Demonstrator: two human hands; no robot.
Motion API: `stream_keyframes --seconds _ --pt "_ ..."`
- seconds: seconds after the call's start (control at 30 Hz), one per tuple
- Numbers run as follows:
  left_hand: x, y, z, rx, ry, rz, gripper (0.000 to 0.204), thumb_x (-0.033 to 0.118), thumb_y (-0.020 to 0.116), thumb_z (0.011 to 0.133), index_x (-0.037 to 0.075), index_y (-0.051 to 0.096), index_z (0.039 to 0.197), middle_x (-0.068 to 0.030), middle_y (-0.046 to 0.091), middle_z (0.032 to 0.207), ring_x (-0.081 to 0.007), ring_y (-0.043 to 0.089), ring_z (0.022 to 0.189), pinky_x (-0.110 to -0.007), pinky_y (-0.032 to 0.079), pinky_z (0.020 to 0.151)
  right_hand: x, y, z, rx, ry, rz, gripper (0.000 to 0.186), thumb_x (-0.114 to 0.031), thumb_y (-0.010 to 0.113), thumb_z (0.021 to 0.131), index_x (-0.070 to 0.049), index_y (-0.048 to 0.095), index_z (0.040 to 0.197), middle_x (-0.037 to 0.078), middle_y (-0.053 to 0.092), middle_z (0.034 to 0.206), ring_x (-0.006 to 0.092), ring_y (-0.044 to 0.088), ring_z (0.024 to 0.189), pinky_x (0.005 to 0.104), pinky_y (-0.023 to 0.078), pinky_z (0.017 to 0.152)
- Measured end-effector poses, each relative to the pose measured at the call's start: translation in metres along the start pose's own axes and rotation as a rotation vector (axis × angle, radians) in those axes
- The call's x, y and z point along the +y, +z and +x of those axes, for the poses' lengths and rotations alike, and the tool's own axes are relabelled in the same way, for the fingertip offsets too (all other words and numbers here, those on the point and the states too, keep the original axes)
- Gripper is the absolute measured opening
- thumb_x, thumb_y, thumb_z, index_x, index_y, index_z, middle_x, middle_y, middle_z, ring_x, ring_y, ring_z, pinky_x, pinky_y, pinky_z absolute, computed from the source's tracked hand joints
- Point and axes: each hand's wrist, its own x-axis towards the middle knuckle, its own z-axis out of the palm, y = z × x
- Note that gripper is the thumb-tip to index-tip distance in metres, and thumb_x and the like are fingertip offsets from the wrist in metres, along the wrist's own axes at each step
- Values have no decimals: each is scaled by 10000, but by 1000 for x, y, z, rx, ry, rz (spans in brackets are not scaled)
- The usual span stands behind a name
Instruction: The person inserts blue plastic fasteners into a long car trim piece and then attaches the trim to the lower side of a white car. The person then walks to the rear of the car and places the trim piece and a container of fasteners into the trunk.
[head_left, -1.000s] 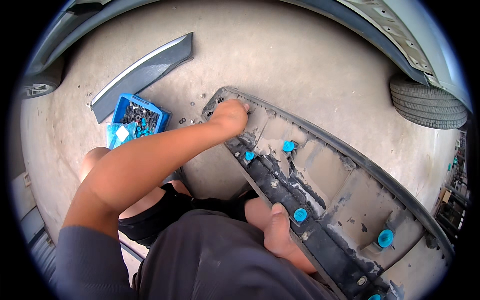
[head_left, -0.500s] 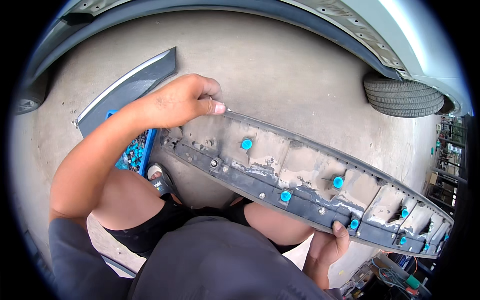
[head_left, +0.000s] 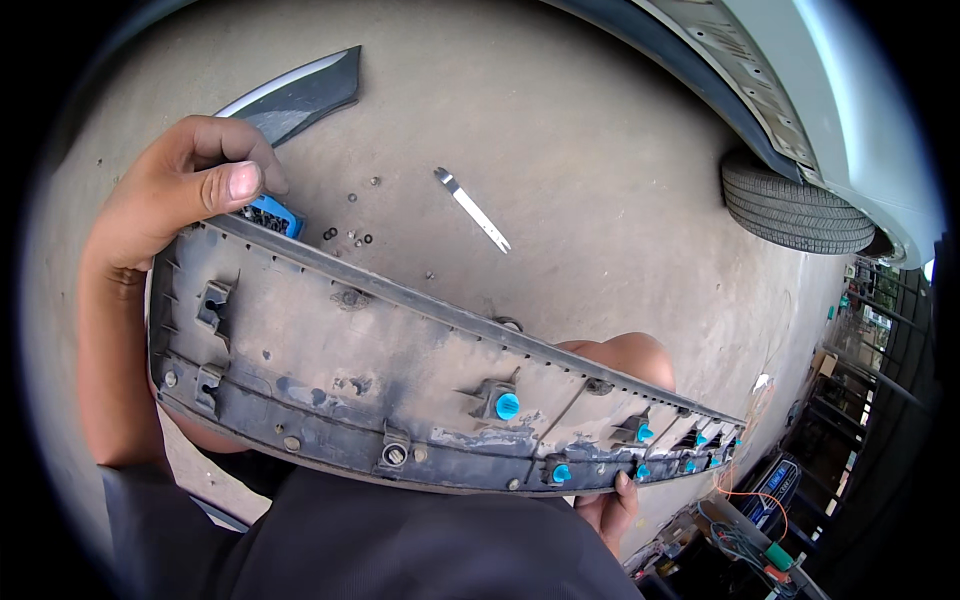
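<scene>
1. Dark trim panel (head_left: pixel 430 365): in the head view I have it slanting between my two hands, inner face turned up, which I take as keeping its fixing points exposed.
2. My right hand (head_left: pixel 605 510) grips the lower edge, thumb on top, probably to steady the long far end.
3. My left hand (head_left: pixel 188 190) curls over the upper left corner, thumb close to the fingers; I cannot tell whether it pinches the edge or anything small.
4. Turquoise clips (head_left: pixel 507 406) sit along the right half; two brackets (head_left: pixel 214 300) at the left end carry none.
5. Beyond the upper edge, the panel and left hand mask most of the blue bin (head_left: pixel 290 216), so I judge reaching it awkward.
6. A pry tool (head_left: pixel 474 213) and small loose fasteners (head_left: pixel 331 233) lie on the floor (head_left: pixel 600 180); another trim piece (head_left: pixel 318 98) lies farther off.
7. The tyre (head_left: pixel 790 205) stands well apart, upper right.
</scene>
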Motion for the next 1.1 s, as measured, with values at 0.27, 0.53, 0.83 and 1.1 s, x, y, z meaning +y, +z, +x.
stream_keyframes --seconds 0.27,0.53,0.83,1.1 --pt "-47 -15 10 -148 109 1 463 372 916 612 -9 662 678 -27 539 623 -131 487 611 -283 358 583 -95 74 -14 -810 142 -1705 383 -339 682 951 22 657 826 138 653 658 284 593 513 314 530 587" --pt "-67 -18 -8 -28 112 86 497 414 927 610 23 621 638 -27 502 599 -144 472 589 -306 354 557 -19 260 61 -1662 -960 -2081 290 -252 778 644 -148 686 898 62 429 894 270 525 1024 607 303 1150" --pt "-94 -7 -20 1 49 -27 492 395 934 586 23 614 614 -5 516 582 -118 480 567 -287 357 526 39 275 101 -2143 -737 -1659 280 -161 698 704 -146 702 984 81 388 901 308 538 947 447 528 895" --pt "-94 1 -14 35 130 57 503 424 914 621 27 606 612 11 488 565 -103 445 527 -260 337 503 43 254 100 -2010 -667 -1627 324 -32 731 619 -69 682 937 24 505 773 241 500 639 343 416 447"
